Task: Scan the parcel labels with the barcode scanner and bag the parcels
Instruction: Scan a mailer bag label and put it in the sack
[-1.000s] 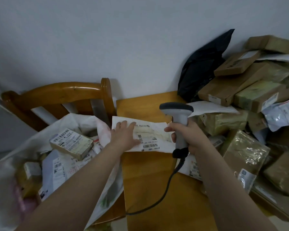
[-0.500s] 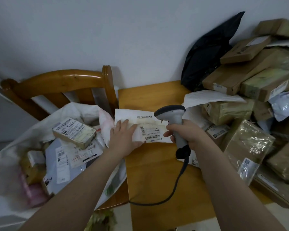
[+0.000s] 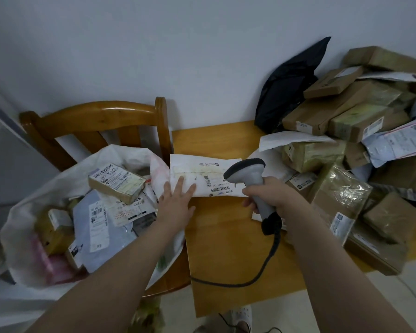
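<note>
A square wooden table [image 3: 228, 236] stands against a pale wall, with a curved-back wooden chair [image 3: 99, 118] just to its left. A heap of brown cardboard and tape-wrapped parcels [image 3: 351, 121] covers the table's right side, with a crumpled black plastic bag [image 3: 286, 92] propped against the wall behind it. A large white woven sack [image 3: 24, 212] sits open on the chair, holding labelled parcels; a small brown box with a barcode label [image 3: 117, 182] lies on top of them. A flat white mailer parcel [image 3: 197, 174] lies on the table's far left edge, label up, touching the sack's rim. The left hand [image 3: 175, 205] presses flat on the mailer's near left corner, fingers extended and slightly spread. The right hand [image 3: 273, 198] is wrapped closed around the handle of a grey corded barcode scanner [image 3: 246, 171], whose head hangs just over the mailer's printed barcodes.
</note>
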